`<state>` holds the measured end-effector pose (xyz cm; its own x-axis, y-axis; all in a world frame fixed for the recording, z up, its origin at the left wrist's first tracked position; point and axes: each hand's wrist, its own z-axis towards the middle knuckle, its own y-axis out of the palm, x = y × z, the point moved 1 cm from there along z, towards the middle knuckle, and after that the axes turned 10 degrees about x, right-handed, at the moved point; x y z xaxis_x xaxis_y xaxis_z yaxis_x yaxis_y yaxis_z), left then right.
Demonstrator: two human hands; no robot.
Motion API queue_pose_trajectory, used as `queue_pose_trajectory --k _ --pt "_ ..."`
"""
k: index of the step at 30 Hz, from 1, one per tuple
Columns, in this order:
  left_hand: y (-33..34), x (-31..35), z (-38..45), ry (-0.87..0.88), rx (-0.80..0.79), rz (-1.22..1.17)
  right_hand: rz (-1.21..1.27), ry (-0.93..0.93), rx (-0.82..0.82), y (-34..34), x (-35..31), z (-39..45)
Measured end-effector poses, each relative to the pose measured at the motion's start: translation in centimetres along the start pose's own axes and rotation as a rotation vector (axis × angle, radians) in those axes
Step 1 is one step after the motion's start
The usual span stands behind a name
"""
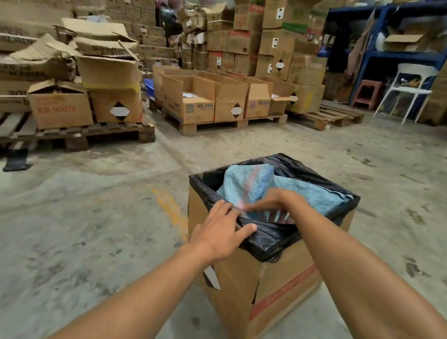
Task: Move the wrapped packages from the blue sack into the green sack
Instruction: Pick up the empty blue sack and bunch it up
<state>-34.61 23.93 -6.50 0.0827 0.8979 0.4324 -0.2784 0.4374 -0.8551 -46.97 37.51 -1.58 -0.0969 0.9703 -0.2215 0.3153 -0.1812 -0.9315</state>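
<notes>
Head view: cardboard box (273,286) on concrete floor (71,221), lined with black bin bag (270,238), blue sack (251,183) bunched inside; left hand (220,233) fingers straight, resting on liner rim; right hand (274,203) reaching into sack mouth, grip blurred, cannot tell.

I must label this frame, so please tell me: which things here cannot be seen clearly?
- Head view: right hand fingers, blurred by motion and dipping behind the black liner.
- Contents of the blue sack: hidden by its cloth and the box.
- Green sack: not in frame.
- Left hand underside: hidden.
</notes>
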Motion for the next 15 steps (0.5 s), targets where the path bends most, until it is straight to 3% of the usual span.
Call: queue_pose_trajectory --k 2,3,4,6,8,10,12,15 --pt "-0.1 0.1 -0.1 0.001 -0.02 0.004 0.137 -0.014 0.449 -0.1 -0.2 0.7" --pt "0.0 0.1 -0.1 0.007 -0.027 0.013 0.158 -0.057 0.6 0.1 -0.2 1.3" --pt "-0.1 0.2 -0.1 0.015 -0.033 0.03 0.197 -0.118 0.624 0.5 -0.1 1.8" --pt "-0.2 0.2 0.0 0.025 -0.042 0.055 0.172 -0.209 0.339 1.8 0.0 2.7" --pt "-0.3 0.2 0.2 0.023 -0.06 0.056 -0.115 -0.185 -0.06 3.0 0.2 2.8" --pt "-0.3 0.3 0.1 0.011 -0.066 0.051 -0.279 -0.175 -0.257 3.6 0.1 1.7" --pt "-0.4 0.6 -0.4 0.001 -0.046 0.053 -0.278 -0.203 -0.223 3.2 -0.1 1.0" --pt "-0.8 1.5 -1.2 -0.037 -0.059 0.079 -0.228 -0.26 -0.011 2.3 0.1 1.0"
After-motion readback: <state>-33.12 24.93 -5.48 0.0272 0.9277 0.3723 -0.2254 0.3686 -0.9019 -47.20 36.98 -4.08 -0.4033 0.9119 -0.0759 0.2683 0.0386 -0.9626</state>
